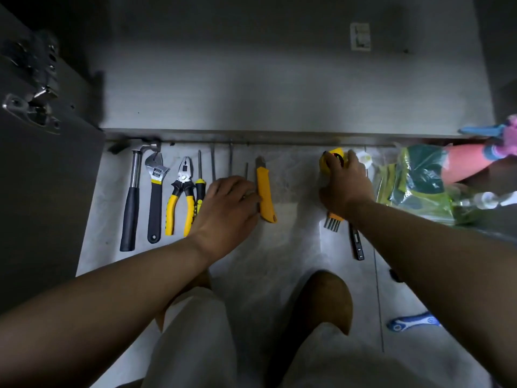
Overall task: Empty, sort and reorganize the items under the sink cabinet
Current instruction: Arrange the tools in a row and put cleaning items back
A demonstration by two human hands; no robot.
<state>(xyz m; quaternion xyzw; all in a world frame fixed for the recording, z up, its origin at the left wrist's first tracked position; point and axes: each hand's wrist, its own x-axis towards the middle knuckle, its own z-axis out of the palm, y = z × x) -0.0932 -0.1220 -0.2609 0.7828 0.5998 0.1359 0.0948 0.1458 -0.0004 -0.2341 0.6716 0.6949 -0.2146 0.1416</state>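
The person is crouched on the floor (pixel 279 261) in front of the open cabinet (pixel 251 93), and by the look of it the emptying is about done and the sorting is under way. A row of tools lies side by side just outside the cabinet: hammer (pixel 131 197), wrench (pixel 155 191), pliers (pixel 181 191), screwdriver (pixel 199 189), then a yellow utility knife (pixel 265 191).

The left hand (pixel 229 203) lies fairly flat, its grip apart, with the fingers against the knife's side as if squaring it into line. The right hand (pixel 345 186) has its grip clamped over a yellow tape measure (pixel 334 159), well apart from the knife, with hex keys (pixel 332 219) under the wrist.

I'd say the tape measure needs carrying left into the gap beside the knife. The bag of sponges (pixel 419 186) on the right belongs to a separate pile.
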